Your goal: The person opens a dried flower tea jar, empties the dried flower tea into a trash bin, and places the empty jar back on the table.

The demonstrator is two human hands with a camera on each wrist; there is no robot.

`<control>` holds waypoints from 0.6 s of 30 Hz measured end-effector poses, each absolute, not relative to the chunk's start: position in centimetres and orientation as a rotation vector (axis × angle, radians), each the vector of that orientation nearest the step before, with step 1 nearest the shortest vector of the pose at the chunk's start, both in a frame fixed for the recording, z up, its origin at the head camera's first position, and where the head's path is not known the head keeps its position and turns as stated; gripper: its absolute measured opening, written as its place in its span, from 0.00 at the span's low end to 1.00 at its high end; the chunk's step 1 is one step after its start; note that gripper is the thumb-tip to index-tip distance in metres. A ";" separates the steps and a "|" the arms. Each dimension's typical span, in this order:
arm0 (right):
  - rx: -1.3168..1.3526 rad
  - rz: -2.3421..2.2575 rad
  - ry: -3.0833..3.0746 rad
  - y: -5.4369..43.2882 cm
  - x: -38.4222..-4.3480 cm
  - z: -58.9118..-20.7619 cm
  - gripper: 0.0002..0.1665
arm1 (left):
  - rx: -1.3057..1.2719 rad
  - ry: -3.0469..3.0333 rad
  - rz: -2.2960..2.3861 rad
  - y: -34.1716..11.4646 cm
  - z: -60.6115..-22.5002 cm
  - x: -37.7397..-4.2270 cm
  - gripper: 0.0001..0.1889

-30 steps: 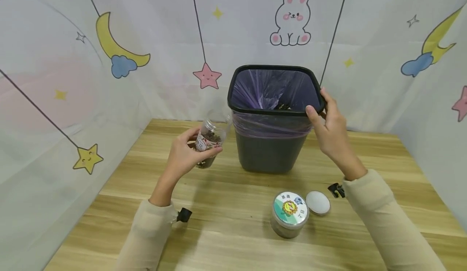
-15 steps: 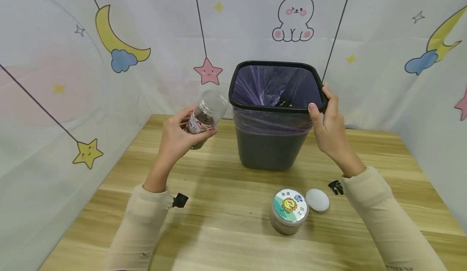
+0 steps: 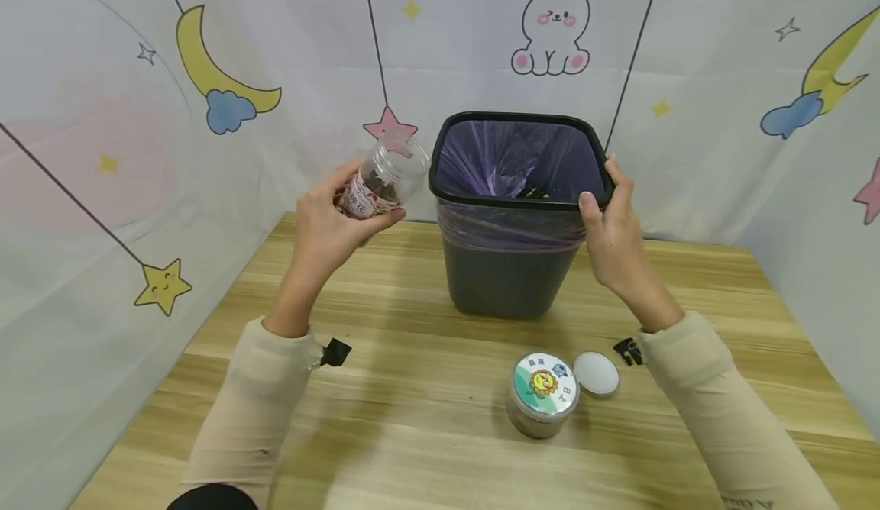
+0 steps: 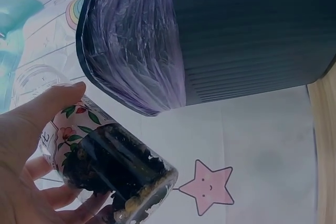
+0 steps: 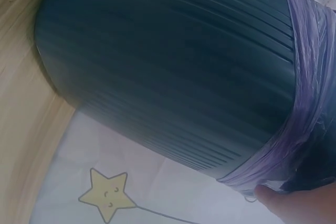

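My left hand (image 3: 326, 224) grips a clear plastic jar (image 3: 385, 178) with a floral label, raised beside the left rim of the trash can. The jar has no lid on and tilts with its mouth toward the can. Dark dried pieces lie in its lower part, seen closely in the left wrist view through the jar wall (image 4: 157, 182). At the right, my right hand (image 3: 619, 243) holds the black rim of the dark grey trash can (image 3: 509, 281), thumb at the front corner. A purple bag (image 3: 474, 159) lines the can, with some dark bits at its bottom.
On the wooden table (image 3: 412, 418), in front of the can, stands a lidded round tub (image 3: 543, 395) with a sunflower picture on top. A white round lid (image 3: 596, 373) lies beside it. A printed curtain (image 3: 330, 52) stands close behind.
My left hand has risen and moved slightly left with the jar, tipping its mouth more toward the trash can. The right hand stays on the rim.
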State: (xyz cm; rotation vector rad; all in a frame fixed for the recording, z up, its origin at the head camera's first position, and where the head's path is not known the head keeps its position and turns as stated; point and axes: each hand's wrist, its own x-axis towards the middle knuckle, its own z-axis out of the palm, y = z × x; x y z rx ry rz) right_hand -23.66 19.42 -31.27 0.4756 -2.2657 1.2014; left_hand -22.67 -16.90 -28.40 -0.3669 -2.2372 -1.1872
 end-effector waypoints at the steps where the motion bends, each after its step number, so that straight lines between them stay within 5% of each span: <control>1: 0.476 1.204 -2.263 19.4 -23.7 -31.3 0.50 | -0.376 -2.235 -1.174 -16.8 -28.1 -22.7 0.38; 18: 0.502 1.243 -2.292 19.5 -23.7 -31.1 0.50 | -0.420 -2.316 -0.746 -14.8 -24.0 -24.2 0.41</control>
